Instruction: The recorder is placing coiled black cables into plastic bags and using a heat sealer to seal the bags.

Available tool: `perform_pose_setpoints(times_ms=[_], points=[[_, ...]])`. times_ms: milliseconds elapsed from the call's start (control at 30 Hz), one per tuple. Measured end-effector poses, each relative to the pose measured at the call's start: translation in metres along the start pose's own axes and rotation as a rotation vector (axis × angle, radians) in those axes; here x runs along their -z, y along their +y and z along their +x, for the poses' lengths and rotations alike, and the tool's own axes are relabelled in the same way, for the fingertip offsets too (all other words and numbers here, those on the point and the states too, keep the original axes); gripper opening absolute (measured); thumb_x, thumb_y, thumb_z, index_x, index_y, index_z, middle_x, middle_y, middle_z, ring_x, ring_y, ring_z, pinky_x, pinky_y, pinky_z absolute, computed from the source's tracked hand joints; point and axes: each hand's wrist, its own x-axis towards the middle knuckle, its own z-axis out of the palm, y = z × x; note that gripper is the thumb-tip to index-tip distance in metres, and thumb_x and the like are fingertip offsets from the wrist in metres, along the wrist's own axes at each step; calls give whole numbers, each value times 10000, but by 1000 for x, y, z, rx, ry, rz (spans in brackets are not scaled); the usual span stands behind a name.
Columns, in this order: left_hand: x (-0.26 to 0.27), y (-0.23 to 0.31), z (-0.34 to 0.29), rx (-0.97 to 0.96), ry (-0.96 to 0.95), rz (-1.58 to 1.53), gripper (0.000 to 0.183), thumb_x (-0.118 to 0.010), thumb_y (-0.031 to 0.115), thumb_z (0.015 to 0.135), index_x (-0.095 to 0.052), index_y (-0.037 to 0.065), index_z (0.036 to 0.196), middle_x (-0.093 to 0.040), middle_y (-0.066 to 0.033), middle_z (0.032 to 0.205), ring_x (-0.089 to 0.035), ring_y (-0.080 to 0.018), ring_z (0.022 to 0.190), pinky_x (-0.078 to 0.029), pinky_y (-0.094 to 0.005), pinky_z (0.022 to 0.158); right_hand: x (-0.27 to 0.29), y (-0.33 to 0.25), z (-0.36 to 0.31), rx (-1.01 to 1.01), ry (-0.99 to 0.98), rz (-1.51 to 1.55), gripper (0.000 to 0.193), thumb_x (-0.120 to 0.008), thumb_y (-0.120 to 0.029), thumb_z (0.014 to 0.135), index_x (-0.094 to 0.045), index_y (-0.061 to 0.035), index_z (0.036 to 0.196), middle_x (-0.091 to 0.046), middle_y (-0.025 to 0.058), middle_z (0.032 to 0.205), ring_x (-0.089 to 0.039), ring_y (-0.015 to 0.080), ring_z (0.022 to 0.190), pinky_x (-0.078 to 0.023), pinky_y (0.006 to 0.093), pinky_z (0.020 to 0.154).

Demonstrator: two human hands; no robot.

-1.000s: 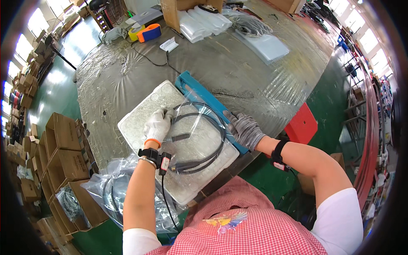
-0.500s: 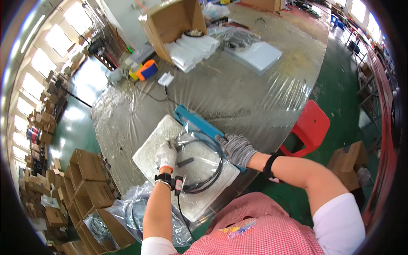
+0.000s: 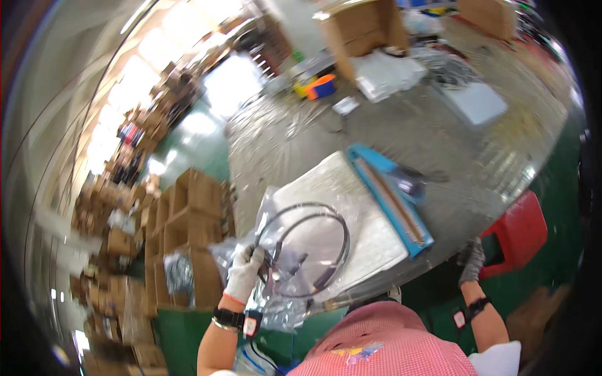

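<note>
My left hand (image 3: pixel 243 272), in a white glove, is closed on a clear plastic bag (image 3: pixel 326 241) with a coiled black cable (image 3: pixel 343 257) inside. The bag hangs over the near left part of a white foam board (image 3: pixel 379 260) on the table. Right of the board lies a blue bag sealer (image 3: pixel 392 200), its long arm raised at an angle from its base. My right hand (image 3: pixel 471 262), in a grey striped glove, is past the table's edge beside a red stool (image 3: pixel 523 235). Blur hides how its fingers are set.
At the back of the table (image 3: pixel 301 150) stand an open cardboard box (image 3: pixel 360 34) with white plastic bags, an orange-and-blue tape dispenser (image 3: pixel 321 87) and a stack of clear bags (image 3: pixel 476 103). Cardboard bins (image 3: pixel 199 219) stand left of the table, one holding bagged cable.
My left hand has pulled the bagged cable left, off the sealer. My right hand has left the sealer and swung down to the right. The sealer's arm has come up. The view has turned left.
</note>
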Motion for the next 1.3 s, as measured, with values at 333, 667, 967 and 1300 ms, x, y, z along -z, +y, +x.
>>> perform_pose_setpoints(times_ms=[333, 667, 967, 1300], points=[[145, -161, -33, 338, 414, -443, 210, -514, 211, 948, -604, 24, 979, -625, -23, 837, -591, -131, 743, -487, -291, 691, -19, 26, -26, 70, -85, -102, 463, -534, -557, 873, -611, -118, 998, -580, 28, 621, -534, 158, 453, -422, 302, 375], [143, -123, -21, 12, 434, 993, 435, -663, 274, 805, -517, 96, 1173, -597, -167, 1118, -597, -342, 969, -480, -441, 820, -12, 34, -133, 113, -63, -91, 368, -544, -471, 901, -620, -112, 929, -570, 38, 582, -490, 146, 401, -384, 300, 339], [79, -134, 6, -221, -17, 1021, 840, -604, 519, 742, -334, 128, 1434, -228, -299, 1467, -237, -461, 1349, -179, -495, 1122, 36, 21, -238, 345, -56, -318, 375, -537, -443, 911, -604, -74, 919, -576, 56, 588, -530, 139, 426, -437, 279, 380], [48, -108, -8, -668, 15, 1350, 717, -542, 498, 849, -366, 61, 1389, -402, -276, 1368, -426, -424, 1226, -349, -459, 1029, 171, 33, -175, 219, 315, 139, 337, -530, -386, 931, -610, -63, 881, -598, 89, 573, -533, 183, 390, -435, 311, 348]])
